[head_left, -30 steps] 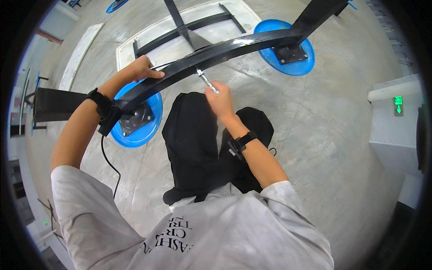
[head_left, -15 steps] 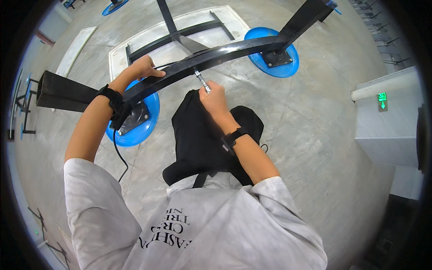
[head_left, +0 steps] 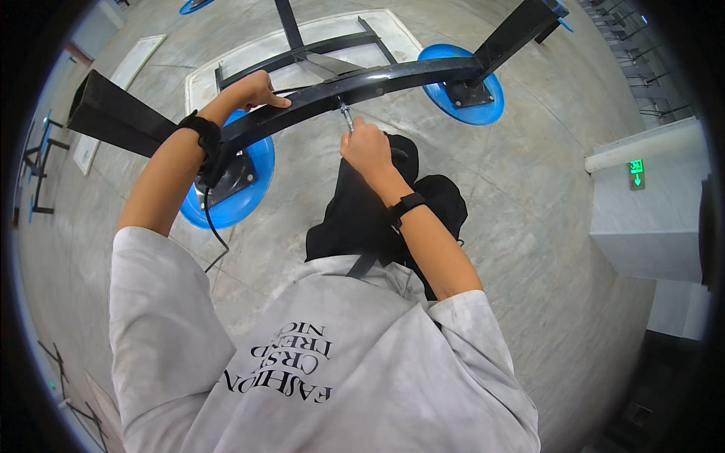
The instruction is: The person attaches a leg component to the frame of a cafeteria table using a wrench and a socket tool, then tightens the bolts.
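Note:
A curved black steel beam of a table frame crosses the view in front of me. My left hand grips its left part, thumb along the top face and fingers curled over the far side, partly hidden. My right hand is closed around the lower end of a silver socket wrench. The wrench's upper end meets the beam's near face, right of my left hand; the fastener there is too small to make out. Below my left wrist, a round blue seat sits under the beam's left end.
Another blue seat is at the beam's right end. Black posts rise at the left and right. Beyond the beam, a white tabletop lies on the grey floor under more frame bars. A white wall block stands at right.
My right hand has moved up slightly and turned, covering more of the wrench. The left hand keeps its hold on the beam. The view has shifted and my legs have moved to the right in it.

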Demonstrator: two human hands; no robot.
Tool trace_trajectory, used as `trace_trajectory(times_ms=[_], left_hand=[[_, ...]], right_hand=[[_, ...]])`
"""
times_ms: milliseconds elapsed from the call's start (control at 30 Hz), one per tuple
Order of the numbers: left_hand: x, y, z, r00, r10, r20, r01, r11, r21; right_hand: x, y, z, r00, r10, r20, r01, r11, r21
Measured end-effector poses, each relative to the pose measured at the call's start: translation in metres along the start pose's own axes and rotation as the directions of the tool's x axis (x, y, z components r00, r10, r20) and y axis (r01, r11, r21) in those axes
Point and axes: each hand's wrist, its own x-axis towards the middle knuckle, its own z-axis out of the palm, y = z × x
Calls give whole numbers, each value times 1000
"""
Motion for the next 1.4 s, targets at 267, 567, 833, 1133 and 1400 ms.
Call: trace_trajectory(times_ms=[267,567,833,1133,1400], left_hand=[[-6,-2,3,1000,-15,-23,14,998,-56],[-12,2,-4,998,-66,0,66,997,-34],[-7,4,-2,995,-94,33,94,996,9],[-6,1,-5,998,-60,-32,59,998,-18],[-11,5,-7,995,-92,-26,92,996,7]], right_hand=[[1,-1,3,992,117,-46,-96,944,316],[-1,0,11,856,286,431,-434,-56,899],[-2,-1,16,830,281,481,-438,-204,875],[-4,0,20,913,278,300,-349,149,925],[-2,0,14,918,267,294,-351,197,915]])
